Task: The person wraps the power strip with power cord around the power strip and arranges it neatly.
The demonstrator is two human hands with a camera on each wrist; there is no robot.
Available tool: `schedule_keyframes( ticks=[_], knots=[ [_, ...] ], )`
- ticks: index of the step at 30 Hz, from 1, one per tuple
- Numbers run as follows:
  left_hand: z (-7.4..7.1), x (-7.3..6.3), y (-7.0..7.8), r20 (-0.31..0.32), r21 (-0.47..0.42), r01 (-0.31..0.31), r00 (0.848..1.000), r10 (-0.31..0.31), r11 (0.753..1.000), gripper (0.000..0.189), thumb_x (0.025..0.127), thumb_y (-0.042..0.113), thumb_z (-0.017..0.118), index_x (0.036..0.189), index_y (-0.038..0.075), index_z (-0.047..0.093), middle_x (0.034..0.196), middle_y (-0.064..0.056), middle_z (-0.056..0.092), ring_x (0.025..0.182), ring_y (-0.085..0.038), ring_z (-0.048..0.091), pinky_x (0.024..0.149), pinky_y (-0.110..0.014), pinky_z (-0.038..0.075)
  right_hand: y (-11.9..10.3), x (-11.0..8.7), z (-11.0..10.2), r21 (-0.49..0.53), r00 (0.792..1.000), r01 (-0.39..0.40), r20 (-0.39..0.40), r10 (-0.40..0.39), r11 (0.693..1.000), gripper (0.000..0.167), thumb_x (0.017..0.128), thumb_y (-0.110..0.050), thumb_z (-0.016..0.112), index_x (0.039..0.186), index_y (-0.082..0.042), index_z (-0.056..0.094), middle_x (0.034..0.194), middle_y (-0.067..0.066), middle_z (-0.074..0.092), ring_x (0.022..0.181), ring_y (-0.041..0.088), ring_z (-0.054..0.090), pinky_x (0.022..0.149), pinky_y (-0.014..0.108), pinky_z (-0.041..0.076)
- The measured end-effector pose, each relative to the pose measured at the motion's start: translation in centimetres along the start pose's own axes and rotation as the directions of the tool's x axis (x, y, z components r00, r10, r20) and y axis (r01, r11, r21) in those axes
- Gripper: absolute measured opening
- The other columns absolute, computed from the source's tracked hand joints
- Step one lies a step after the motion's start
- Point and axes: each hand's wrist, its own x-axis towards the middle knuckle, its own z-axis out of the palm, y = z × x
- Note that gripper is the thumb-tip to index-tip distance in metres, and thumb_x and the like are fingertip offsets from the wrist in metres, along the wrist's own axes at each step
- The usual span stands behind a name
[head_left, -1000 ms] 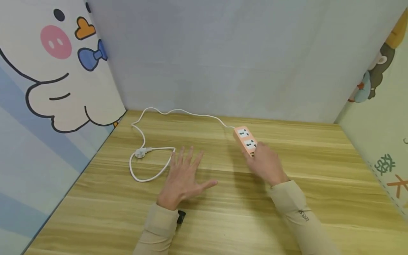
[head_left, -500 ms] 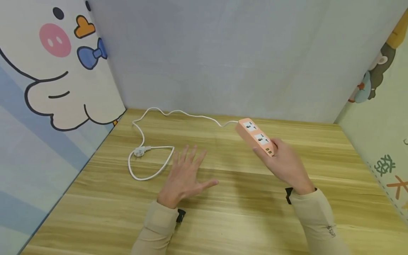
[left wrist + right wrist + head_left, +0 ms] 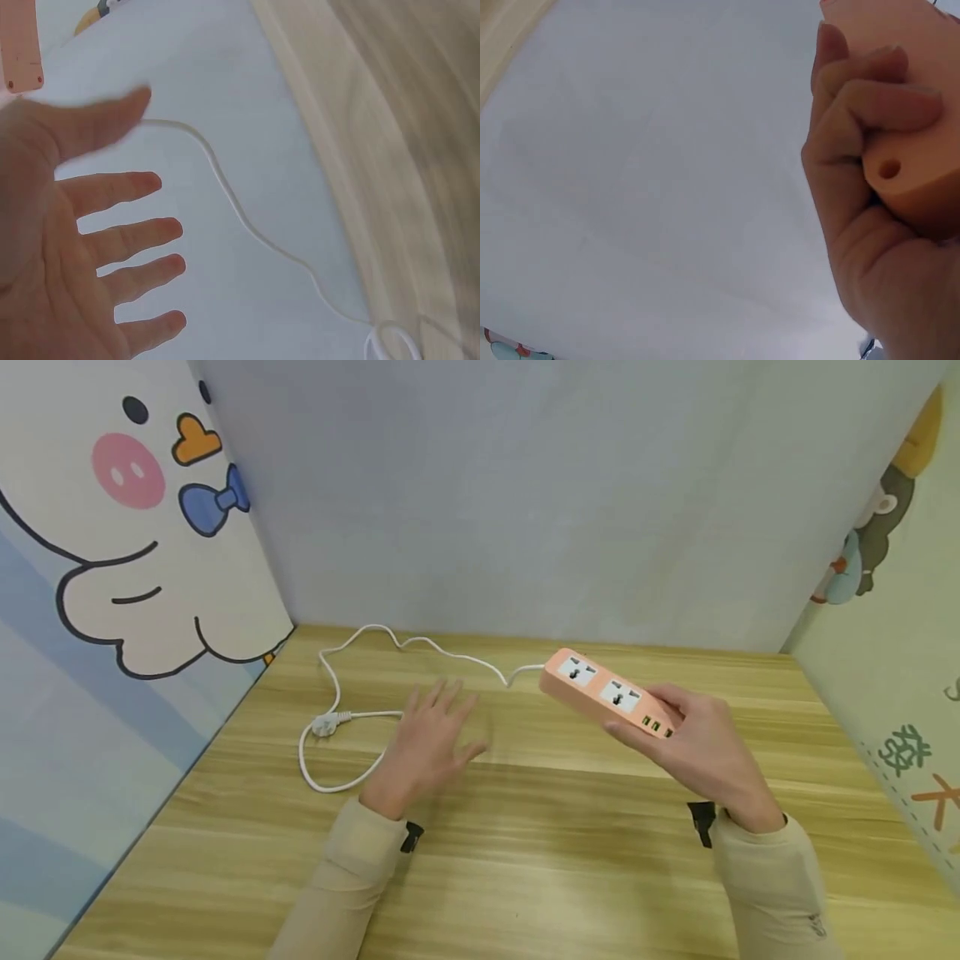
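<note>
My right hand [image 3: 708, 747] grips the near end of an orange power strip [image 3: 592, 689], which is raised off the table with its two white sockets and USB ports facing up. In the right wrist view, curled fingers [image 3: 896, 105] wrap its underside. A white cord [image 3: 457, 656] runs from the strip's far end across the table to the left. Its white plug [image 3: 325, 724] lies beside a loop of the cord. Near that loop, my left hand [image 3: 423, 743] hovers with fingers spread and holds nothing; the left wrist view shows its bare palm [image 3: 45, 262].
The wood-grain table [image 3: 525, 860] meets a pale grey cloth backdrop [image 3: 510, 510] at the back. A cartoon-printed panel [image 3: 172, 568] stands at the left, and a green printed panel [image 3: 900, 652] at the right.
My right hand has lifted the power strip from the table and drawn it right and toward me, turning it more sideways. The left hand has shifted slightly left and forward.
</note>
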Motion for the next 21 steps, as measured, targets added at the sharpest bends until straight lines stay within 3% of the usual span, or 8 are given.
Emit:
schedule_keyframes(
  ticks=[5,10,21],
  knots=[
    [-0.5,1.1,-0.1,-0.091,-0.021,-0.064,0.994,0.062,0.998,0.051,0.102,0.022,0.062,0.149,0.008,0.048,0.155,-0.018,0.045,0.148,-0.039,0.037,0.122,-0.059,0.024,-0.5,-0.6,-0.6,0.028,0.997,0.061,-0.038,-0.060,0.998,0.040,0.084,-0.036,0.084,0.117,-0.018,0.071,0.093,0.005,0.072,0.069,0.014,0.058,0.060,0.025,0.047],
    [-0.4,1.8,0.1,-0.152,-0.053,-0.118,0.982,0.109,0.992,0.046,0.103,0.014,0.059,0.148,0.006,0.049,0.152,-0.016,0.049,0.144,-0.037,0.043,0.120,-0.057,0.031,-1.2,-1.5,-1.1,0.040,0.998,0.068,-0.020,-0.067,0.997,0.041,0.081,-0.035,0.087,0.116,-0.019,0.073,0.095,0.003,0.073,0.071,0.013,0.059,0.061,0.025,0.048],
    [-0.1,2.6,-0.1,-0.098,-0.147,-0.176,0.982,0.163,0.973,0.031,0.104,0.017,0.058,0.133,0.012,0.066,0.137,-0.008,0.065,0.141,-0.036,0.049,0.120,-0.061,0.027,-1.6,-1.8,-1.6,0.073,0.991,0.134,-0.027,-0.133,0.988,0.039,0.078,-0.025,0.090,0.114,-0.021,0.074,0.090,0.000,0.073,0.065,0.011,0.060,0.058,0.022,0.048]
  ],
)
